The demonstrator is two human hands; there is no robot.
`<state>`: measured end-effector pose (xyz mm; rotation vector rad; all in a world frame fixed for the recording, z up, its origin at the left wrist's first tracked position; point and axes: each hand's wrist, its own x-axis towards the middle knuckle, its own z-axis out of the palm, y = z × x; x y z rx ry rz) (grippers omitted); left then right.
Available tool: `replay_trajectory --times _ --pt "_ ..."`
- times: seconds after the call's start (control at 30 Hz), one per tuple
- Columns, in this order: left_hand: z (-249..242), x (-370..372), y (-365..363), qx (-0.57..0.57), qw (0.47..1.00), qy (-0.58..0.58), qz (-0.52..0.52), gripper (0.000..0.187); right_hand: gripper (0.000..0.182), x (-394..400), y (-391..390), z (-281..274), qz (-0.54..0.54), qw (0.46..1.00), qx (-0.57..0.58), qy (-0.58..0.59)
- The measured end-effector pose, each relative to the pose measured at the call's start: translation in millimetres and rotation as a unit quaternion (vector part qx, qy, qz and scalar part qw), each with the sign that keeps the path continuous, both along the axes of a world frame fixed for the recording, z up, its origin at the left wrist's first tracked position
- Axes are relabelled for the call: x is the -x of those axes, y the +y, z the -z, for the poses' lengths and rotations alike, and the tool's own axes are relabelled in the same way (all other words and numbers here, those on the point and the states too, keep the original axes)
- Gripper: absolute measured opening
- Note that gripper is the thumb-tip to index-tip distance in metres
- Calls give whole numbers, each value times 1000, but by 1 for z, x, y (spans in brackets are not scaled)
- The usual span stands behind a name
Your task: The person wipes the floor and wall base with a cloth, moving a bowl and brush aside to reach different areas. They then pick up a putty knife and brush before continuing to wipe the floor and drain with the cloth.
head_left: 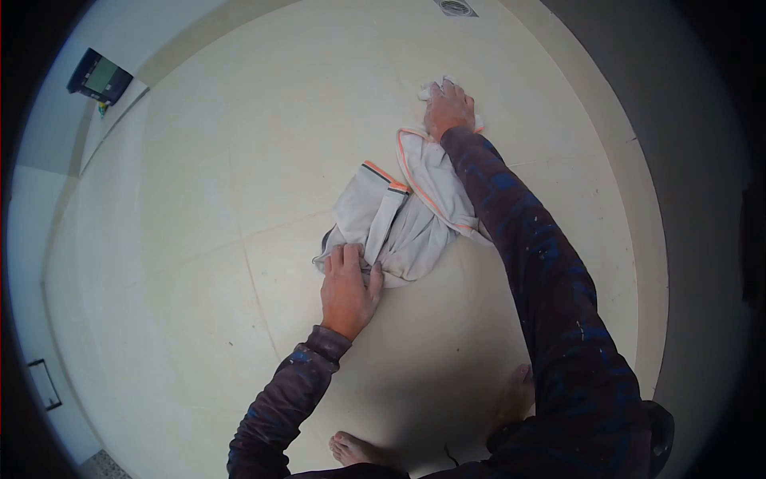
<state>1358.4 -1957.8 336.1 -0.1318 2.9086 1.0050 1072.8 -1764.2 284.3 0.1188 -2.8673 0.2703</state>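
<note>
Box (100, 77): dark, rigid, rectangular, with a pale greenish top face; it is lying at 10 o'clock of the view, well apart from the hands.
Floor (199, 239): cream tiles, smooth and faintly glossy, with thin grout lines; it is probably offering little grip under cloth.
Left hand (348, 289): it is pressing flat on the near edge of the cloth, at 7 o'clock of it, fingers spread and curling into the folds; the sleeve is dark with blue flecks.
Cloth (415, 215): a pale grey garment with orange and dark trim bands, lying bunched on the floor just above the centre of the view, between the two hands. It is looking thin, soft, limp and light; it is wrinkling freely and holding no shape of its own. It would likely be sliding on the tile unless pinned.
Hold points: the trimmed hems and the gathered folds are offering the firmest purchase; the flat middle would only bunch.
Right hand (448, 110): it is closing on the far end of the cloth, at 1 o'clock of it, with white fabric bunched under the fingers; arm fully extended.
Hands: well apart, each bearing on an opposite end of the cloth.
Feet (359, 449): bare, at 6 o'clock of the view.
Drain (455, 6): a grated metal fitting at 12 o'clock.
</note>
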Motion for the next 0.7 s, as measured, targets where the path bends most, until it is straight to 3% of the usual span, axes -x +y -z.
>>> replay_trajectory --times 0.1,0.13,0.2,0.3,0.37,0.43,0.47,0.53,0.57,0.63,0.7 --pt "-15 69 -244 41 998 20 33 40 46 23 -232 -20 -63 996 -45 -53" --pt "-7 84 -328 46 996 69 43 40 42 11 -305 -18 -78 996 -46 -4" --pt "0 88 -324 49 997 38 43 39 37 4 -292 -11 -99 995 -28 13" --pt "3 92 -320 41 997 13 57 36 37 62 -293 -23 -54 998 -3 16" --pt "0 95 -329 46 997 27 53 36 40 41 -309 -24 -56 998 3 19" --pt "-1 90 -341 43 996 44 68 35 41 -16 -311 -16 -174 982 11 77" --pt "5 86 -346 38 994 66 75 34 41 -15 -299 -20 -170 982 -1 79" --pt "-3 76 -345 41 995 19 87 42 44 -20 -281 -15 -129 989 -5 73" --pt "-6 81 -344 42 994 22 96 42 46 -2 -266 -16 -49 996 -17 72" --pt "20 106 -316 15 980 22 199 60 47 54 -198 24 103 993 -38 36" --pt "9 99 -322 7 966 -48 253 70 47 18 -180 40 145 989 -33 5"
